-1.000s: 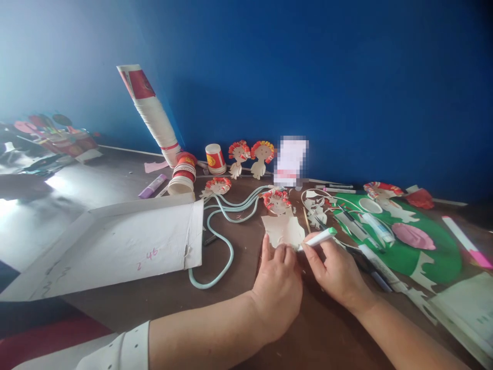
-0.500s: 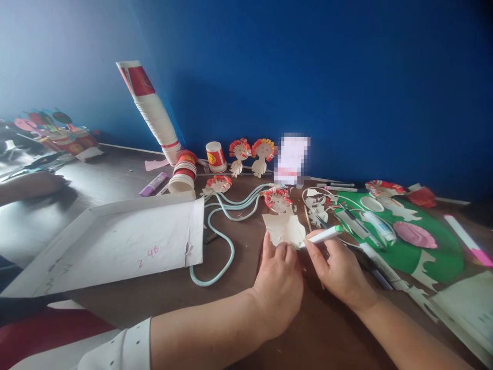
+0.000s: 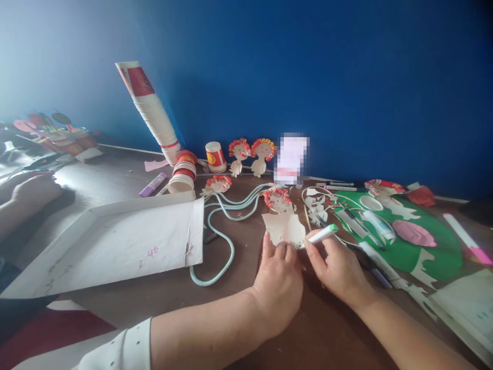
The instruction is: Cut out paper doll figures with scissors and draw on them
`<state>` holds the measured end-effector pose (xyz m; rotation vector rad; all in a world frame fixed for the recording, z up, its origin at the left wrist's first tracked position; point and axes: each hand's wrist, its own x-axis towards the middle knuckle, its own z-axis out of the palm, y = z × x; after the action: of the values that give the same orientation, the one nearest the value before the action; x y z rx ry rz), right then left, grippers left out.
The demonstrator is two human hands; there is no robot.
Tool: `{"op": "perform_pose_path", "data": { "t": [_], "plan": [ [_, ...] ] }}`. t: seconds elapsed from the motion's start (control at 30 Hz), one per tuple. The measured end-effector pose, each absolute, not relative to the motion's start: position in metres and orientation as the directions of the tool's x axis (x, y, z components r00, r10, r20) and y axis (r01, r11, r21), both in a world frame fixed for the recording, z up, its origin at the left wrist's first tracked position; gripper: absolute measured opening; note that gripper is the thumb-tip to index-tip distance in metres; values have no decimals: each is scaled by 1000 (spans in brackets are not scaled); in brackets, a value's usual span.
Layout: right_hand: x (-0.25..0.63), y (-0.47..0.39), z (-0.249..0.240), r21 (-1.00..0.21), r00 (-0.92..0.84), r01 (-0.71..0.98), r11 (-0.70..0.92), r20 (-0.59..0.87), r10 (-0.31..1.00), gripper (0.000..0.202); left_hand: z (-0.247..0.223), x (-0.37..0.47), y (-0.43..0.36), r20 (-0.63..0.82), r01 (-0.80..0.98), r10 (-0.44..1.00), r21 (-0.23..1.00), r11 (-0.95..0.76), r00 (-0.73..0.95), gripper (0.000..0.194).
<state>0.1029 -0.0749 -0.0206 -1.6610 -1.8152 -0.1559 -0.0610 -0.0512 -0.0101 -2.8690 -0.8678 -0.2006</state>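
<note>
A cream piece of cut paper cup [image 3: 283, 228] lies on the brown table in front of me. My left hand [image 3: 280, 280] holds it down, index finger stretched along its left edge and the other fingers curled at its lower edge; the thumb is hidden. Pinched in my right hand [image 3: 341, 272] is a white marker [image 3: 322, 234] with a green end pointing up and right. Its tip is by the paper's lower right corner, partly hidden by my fingers. Just beyond the paper lies a paper figure [image 3: 277, 200] with a red fringe.
A white cardboard box lid [image 3: 127, 246] and a pale blue cable [image 3: 231, 252] lie left. Behind stand a leaning stack of paper cups [image 3: 156, 118] and a phone [image 3: 291, 159]. A green sheet [image 3: 442, 257] with markers and scraps is right. Another person's hand [image 3: 36, 190] rests far left.
The marker's green end has swung slightly left and down in my right hand. My left hand and the paper stay in place. The other person's hand at far left has shifted.
</note>
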Motion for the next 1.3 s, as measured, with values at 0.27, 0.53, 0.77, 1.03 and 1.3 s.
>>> {"op": "perform_pose_path", "data": {
  "t": [0.27, 0.53, 0.77, 1.03, 1.3],
  "plan": [
    [103, -75, -21, -364, 35, 912, 188, 527, 849, 8, -13, -61, -51, 171, 554, 535, -94, -827, 827, 32],
    [105, -76, -21, -398, 62, 896, 197, 553, 831, 10, -10, -60, -51, 161, 559, 542, -91, -824, 825, 33],
    [105, -75, -26, -391, 52, 903, 180, 515, 856, 11, -11, -61, -51, 164, 562, 545, -75, -824, 822, 34],
    [105, -74, -25, -400, 58, 900, 172, 500, 864, 9, -10, -61, -50, 158, 557, 542, -65, -828, 825, 35],
    [103, -73, -25, -382, 46, 906, 185, 522, 852, 11, -11, -61, -50, 160, 554, 539, -66, -830, 827, 35]
  ]
}}
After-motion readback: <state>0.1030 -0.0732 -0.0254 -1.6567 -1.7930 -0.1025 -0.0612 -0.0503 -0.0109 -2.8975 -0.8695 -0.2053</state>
